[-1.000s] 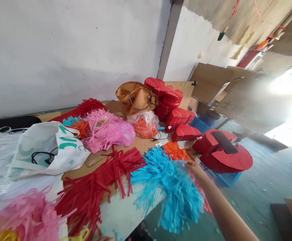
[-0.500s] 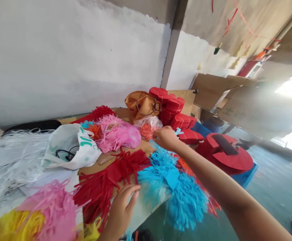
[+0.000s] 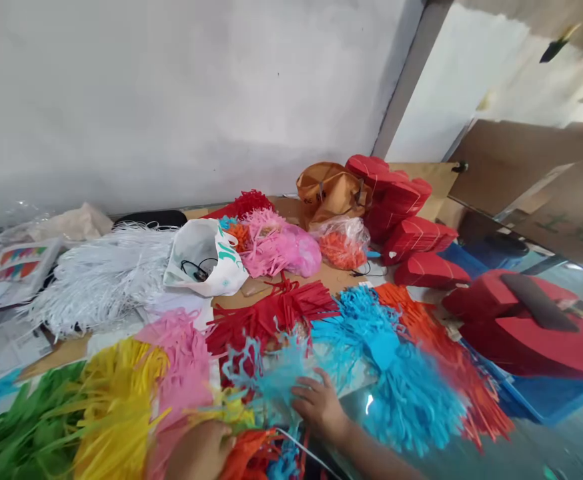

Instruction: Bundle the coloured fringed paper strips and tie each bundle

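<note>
My left hand (image 3: 199, 452) is low in the view, fingers closed on an orange fringe (image 3: 254, 448) that spreads out to its right. Yellow strips (image 3: 234, 408) lie just beyond that hand. To the right, my right hand (image 3: 321, 408) has bent fingers on a light blue fringe (image 3: 280, 367), whose strands are smeared by motion. Behind them a dark red fringe (image 3: 276, 307) is laid out across the table. A large bright blue fringe (image 3: 384, 350) lies right of my right hand, over the table's near edge.
Green (image 3: 31, 427), yellow (image 3: 119, 400) and pink fringes (image 3: 186, 360) lie at the left. Behind are white strips (image 3: 116, 273), a white bag (image 3: 204, 260), a pink bundle (image 3: 281, 247) and an orange-brown bag (image 3: 331, 193). Red stacked pieces (image 3: 531, 320) sit on a blue crate (image 3: 546, 400).
The view has turned left. My right hand has come back from the far side toward me with light blue strands. My left hand has closed and now sits lower, at the orange fringe.
</note>
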A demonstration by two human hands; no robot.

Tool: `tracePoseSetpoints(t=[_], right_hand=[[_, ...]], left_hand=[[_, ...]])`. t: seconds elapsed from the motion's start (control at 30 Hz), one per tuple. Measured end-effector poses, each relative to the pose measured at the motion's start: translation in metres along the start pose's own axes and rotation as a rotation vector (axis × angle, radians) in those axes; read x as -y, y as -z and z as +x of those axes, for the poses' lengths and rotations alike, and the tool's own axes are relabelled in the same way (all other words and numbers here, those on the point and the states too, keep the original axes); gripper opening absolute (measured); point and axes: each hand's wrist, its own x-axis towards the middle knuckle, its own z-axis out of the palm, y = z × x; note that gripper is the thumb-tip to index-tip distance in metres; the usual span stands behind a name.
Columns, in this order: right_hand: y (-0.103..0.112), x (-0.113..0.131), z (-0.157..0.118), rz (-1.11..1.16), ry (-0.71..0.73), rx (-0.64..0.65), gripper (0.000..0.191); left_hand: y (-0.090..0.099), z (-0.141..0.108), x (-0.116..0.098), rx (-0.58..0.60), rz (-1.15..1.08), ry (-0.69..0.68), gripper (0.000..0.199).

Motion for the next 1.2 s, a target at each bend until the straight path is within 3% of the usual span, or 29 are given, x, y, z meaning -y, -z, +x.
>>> tracePoseSetpoints(t=[0.03, 0.1, 0.17, 0.23, 0.27, 0.33, 0.43, 0.5, 0.53, 0.63, 0.7, 0.77, 0.8, 0.9, 0.93, 1.07, 1.2], right_hand=[[-0.014, 0.001, -0.012, 0.0, -0.029, 0.007, 0.008], [-0.03, 0.003, -0.025, -0.005, -0.05, 0.031, 0.01], [-0.032, 0.005, -0.028, 0.006, -0.051, 0.075, 0.013], [-0.026, 0.007, -0.022, 0.066, -0.091, 0.192, 0.01], [-0.022, 0.009, -0.017, 0.109, -0.142, 0.276, 0.01], [-0.012, 0.011, -0.004, 0.19, -0.247, 0.451, 0.028], [-0.001, 0.003, 0.009, 0.229, -0.252, 0.615, 0.038], [0.005, -0.009, 0.009, 0.147, -0.285, 0.617, 0.036], [0.008, -0.016, 0.006, 0.068, -0.371, 0.567, 0.035], [0.014, -0.026, -0.005, -0.214, -0.692, 0.281, 0.032], [0.011, -0.022, -0.007, -0.187, -0.605, 0.213, 0.034], [0.006, -0.015, -0.003, -0.024, -0.37, 0.292, 0.035], [0.003, -0.013, -0.001, 0.015, -0.322, 0.311, 0.034], [0.004, -0.01, 0.002, -0.088, -0.475, 0.192, 0.033], [0.005, -0.011, 0.0, -0.078, -0.457, 0.183, 0.035], [-0.002, -0.018, -0.011, 0.137, -0.217, 0.492, 0.047], [-0.017, -0.032, -0.016, 0.07, -0.349, 0.631, 0.036]], left_hand=[[-0.004, -0.005, -0.008, 0.009, 0.051, 0.012, 0.027], [-0.019, -0.002, -0.036, -0.098, 0.145, -0.181, 0.032], [-0.038, 0.016, -0.065, -0.088, 0.173, -0.303, 0.04], [-0.055, 0.036, -0.079, -0.054, 0.218, -0.313, 0.043], [-0.063, 0.044, -0.079, -0.043, 0.23, -0.311, 0.041], [-0.074, 0.05, -0.069, -0.042, 0.239, -0.294, 0.039], [-0.084, 0.045, -0.049, -0.052, 0.246, -0.259, 0.038], [-0.089, 0.04, -0.042, -0.048, 0.246, -0.246, 0.037], [-0.093, 0.039, -0.041, -0.047, 0.242, -0.244, 0.037], [-0.103, 0.039, -0.043, -0.06, 0.222, -0.23, 0.036], [-0.109, 0.042, -0.048, -0.057, 0.201, -0.227, 0.038], [-0.113, 0.045, -0.053, -0.038, 0.183, -0.225, 0.041], [-0.114, 0.046, -0.055, -0.03, 0.178, -0.218, 0.041], [-0.112, 0.05, -0.06, -0.022, 0.172, -0.178, 0.034], [-0.11, 0.051, -0.061, -0.02, 0.164, -0.157, 0.033], [-0.103, 0.053, -0.062, -0.001, 0.098, -0.072, 0.034], [-0.096, 0.047, -0.053, -0.037, 0.121, -0.016, 0.03]])
